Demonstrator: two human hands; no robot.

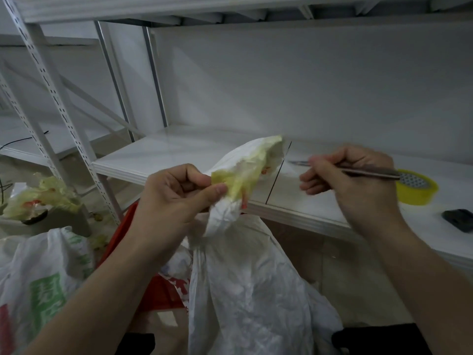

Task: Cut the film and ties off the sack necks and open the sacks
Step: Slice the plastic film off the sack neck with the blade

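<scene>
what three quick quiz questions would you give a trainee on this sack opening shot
1. True or false: the left hand pinches the yellow film on the white sack neck.
2. The right hand holds: A a thin metal knife, B scissors, C pliers.
3. Fill in: the yellow tape roll lies on the white ____.
Key: 1 true; 2 A; 3 shelf.

Left hand point(176, 193) pinching yellow film point(240, 172) on the bunched neck of a white sack point(245, 283), right hand point(350, 175) gripping a thin metal blade point(368, 170), yellow tape roll point(416, 187) on white shelf point(158, 155), second printed sack point(41, 272) at left
</scene>
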